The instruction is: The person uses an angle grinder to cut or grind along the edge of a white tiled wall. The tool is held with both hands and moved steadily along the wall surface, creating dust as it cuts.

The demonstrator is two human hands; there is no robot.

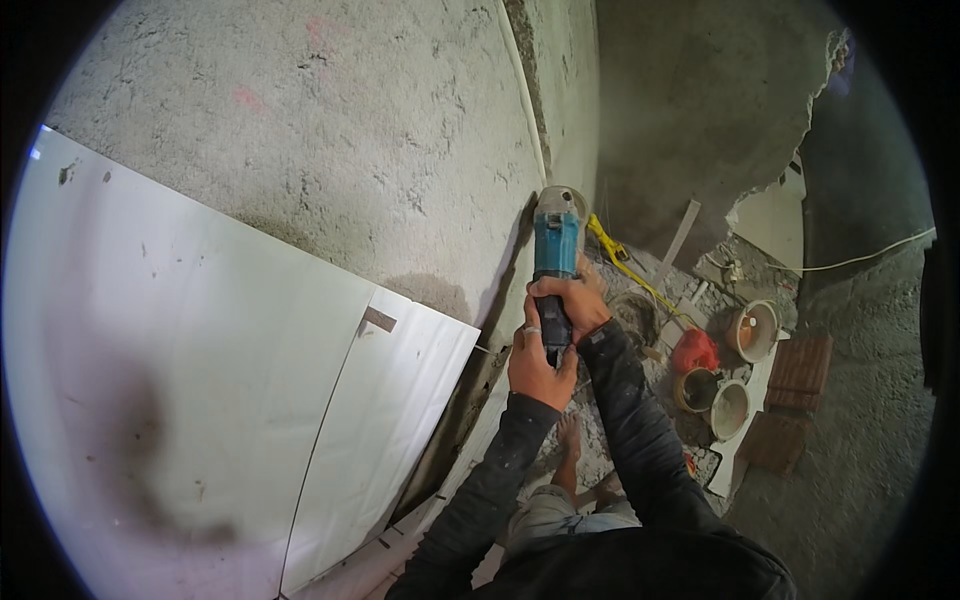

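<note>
Both of my hands hold an angle grinder [556, 245] with a teal body, a black rear grip and a grey metal head. My right hand [578, 298] wraps round its middle, thumb across the top. Lower down, my left hand [540, 362], with a ring on one finger, closes round the rear grip. The grinder's head points away from me, close to the grey wall corner, beside a pale conduit [525, 85] in a groove. Whether its disc touches the wall I cannot tell.
Large white tiles [200, 330] cover the lower left wall. On the rubble-strewn floor at right are a yellow strap-like tool [608, 245], a red bag [695, 351], several buckets [753, 331] and brown boards [800, 374]. My bare foot [569, 432] stands among debris.
</note>
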